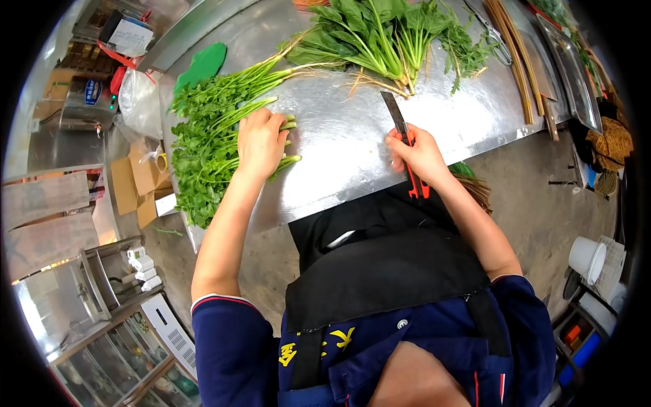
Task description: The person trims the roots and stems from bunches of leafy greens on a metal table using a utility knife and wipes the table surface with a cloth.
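My left hand [259, 142] is closed over the stems of a leafy celery bunch [210, 146] on the metal table [329, 146]. The cut stem ends poke out to the right of its fingers. Some bunches behind still carry pale roots. In my right hand [422, 154] is a utility knife [395, 112] with a black and red handle, held over the table's near edge. Its long blade is extended and points away from me, apart from the celery. Beyond the blade lies spinach [366, 41] with roots on, beside a smaller feathery green bunch [464, 44].
Scissors [498, 44] and long thin brown sticks [515, 61] lie at the table's right end. A green piece [203, 64] sits at the back left. Cardboard boxes [139, 178] stand left of the table, and a white bucket [586, 258] is at the right.
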`<state>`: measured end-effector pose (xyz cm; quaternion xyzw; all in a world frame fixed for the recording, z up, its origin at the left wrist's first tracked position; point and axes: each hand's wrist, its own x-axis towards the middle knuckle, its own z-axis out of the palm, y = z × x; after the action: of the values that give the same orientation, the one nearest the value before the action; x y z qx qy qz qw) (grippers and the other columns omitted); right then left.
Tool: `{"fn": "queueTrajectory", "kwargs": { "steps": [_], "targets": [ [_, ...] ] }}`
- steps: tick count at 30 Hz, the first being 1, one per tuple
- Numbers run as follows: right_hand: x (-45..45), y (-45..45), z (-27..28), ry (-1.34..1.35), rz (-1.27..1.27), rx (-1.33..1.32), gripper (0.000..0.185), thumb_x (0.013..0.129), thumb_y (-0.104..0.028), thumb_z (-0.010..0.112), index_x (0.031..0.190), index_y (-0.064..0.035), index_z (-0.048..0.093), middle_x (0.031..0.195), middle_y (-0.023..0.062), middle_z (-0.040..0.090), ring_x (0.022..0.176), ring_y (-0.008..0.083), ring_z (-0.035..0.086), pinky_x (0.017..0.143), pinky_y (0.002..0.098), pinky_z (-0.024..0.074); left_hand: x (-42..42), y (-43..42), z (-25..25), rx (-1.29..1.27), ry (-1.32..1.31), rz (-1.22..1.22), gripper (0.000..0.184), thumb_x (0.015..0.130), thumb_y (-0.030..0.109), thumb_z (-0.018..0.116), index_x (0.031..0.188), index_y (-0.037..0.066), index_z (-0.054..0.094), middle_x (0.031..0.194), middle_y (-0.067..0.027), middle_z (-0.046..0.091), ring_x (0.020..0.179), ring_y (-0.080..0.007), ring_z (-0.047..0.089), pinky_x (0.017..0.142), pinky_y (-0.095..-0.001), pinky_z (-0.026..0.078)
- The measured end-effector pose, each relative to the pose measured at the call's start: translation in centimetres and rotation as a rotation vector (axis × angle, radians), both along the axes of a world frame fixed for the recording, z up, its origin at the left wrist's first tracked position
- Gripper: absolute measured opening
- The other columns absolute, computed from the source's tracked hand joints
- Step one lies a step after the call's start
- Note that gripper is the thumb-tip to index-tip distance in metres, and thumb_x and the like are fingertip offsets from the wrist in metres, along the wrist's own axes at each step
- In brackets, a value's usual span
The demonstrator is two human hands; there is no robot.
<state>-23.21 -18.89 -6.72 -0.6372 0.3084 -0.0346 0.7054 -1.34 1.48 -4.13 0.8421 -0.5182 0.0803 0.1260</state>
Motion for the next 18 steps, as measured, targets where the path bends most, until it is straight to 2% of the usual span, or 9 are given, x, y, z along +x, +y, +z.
{"fn": "queueTrajectory", "kwargs": {
  "steps": [3, 7, 10, 12, 15, 18],
  "targets": [
    [-0.1, 0.2, 0.0, -0.007, -0.019, -0.004, 0.020, 0.084, -0.019, 0.062, 0.086, -0.0010, 0.054, 0.064, 0.0025, 0.054, 0.052, 0.0106, 0.056, 0.047, 0.0246, 0.0469, -0.2, 0.5, 0.0, 0.000, -0.024, -0.008, 0.013, 0.072, 0.008, 0.066, 0.084, 0.007, 0.062, 0.083, -0.0083, 0.057, 0.085, -0.0276, 0.054, 0.076, -0.0373, 0.040],
    [0.9, 1.6, 0.8, 0.019, 0.072, -0.161, 0.019, 0.083, -0.019, 0.062, 0.082, -0.0007, 0.056, 0.062, 0.0027, 0.055, 0.053, 0.0097, 0.056, 0.048, 0.0249, 0.0456, -0.3, 1.1, -0.6, -0.037, -0.008, -0.016, 0.012, 0.072, 0.007, 0.065, 0.083, 0.007, 0.061, 0.084, -0.0080, 0.057, 0.085, -0.0274, 0.053, 0.076, -0.0373, 0.039],
    [4.1, 4.1, 1.1, -0.147, 0.194, -0.422, 0.019, 0.077, -0.020, 0.064, 0.079, -0.0016, 0.058, 0.064, 0.0080, 0.060, 0.052, 0.0185, 0.058, 0.052, 0.0332, 0.0466, -0.7, 1.5, -0.5, -0.048, 0.010, -0.032, 0.014, 0.072, 0.006, 0.065, 0.084, 0.007, 0.058, 0.084, -0.0087, 0.057, 0.085, -0.0280, 0.053, 0.076, -0.0378, 0.039],
    [6.9, 5.7, 2.2, -0.218, 0.214, -0.489, 0.019, 0.073, -0.021, 0.065, 0.079, -0.0035, 0.059, 0.064, 0.0083, 0.060, 0.053, 0.0215, 0.059, 0.053, 0.0348, 0.0465, -1.0, 2.0, -0.1, -0.085, 0.031, -0.025, 0.018, 0.071, 0.005, 0.066, 0.086, 0.006, 0.056, 0.085, -0.0095, 0.056, 0.085, -0.0287, 0.052, 0.077, -0.0384, 0.039],
    [11.2, 7.2, 1.7, -0.202, 0.210, -0.313, 0.021, 0.070, -0.021, 0.067, 0.079, -0.0042, 0.059, 0.064, 0.0075, 0.061, 0.053, 0.0208, 0.059, 0.052, 0.0344, 0.0464, -1.1, 2.8, -0.2, -0.173, 0.078, -0.008, 0.031, 0.067, 0.001, 0.068, 0.093, 0.005, 0.051, 0.086, -0.0113, 0.054, 0.086, -0.0304, 0.051, 0.079, -0.0400, 0.039],
    [13.2, 7.7, 1.8, -0.177, 0.298, -0.271, 0.022, 0.067, -0.020, 0.069, 0.078, -0.0042, 0.058, 0.064, 0.0076, 0.061, 0.053, 0.0204, 0.059, 0.052, 0.0341, 0.0464, -1.4, 3.4, -0.6, -0.230, 0.113, 0.007, 0.033, 0.065, 0.001, 0.068, 0.093, 0.005, 0.050, 0.086, -0.0111, 0.054, 0.087, -0.0306, 0.051, 0.080, -0.0397, 0.039]
  ]
}}
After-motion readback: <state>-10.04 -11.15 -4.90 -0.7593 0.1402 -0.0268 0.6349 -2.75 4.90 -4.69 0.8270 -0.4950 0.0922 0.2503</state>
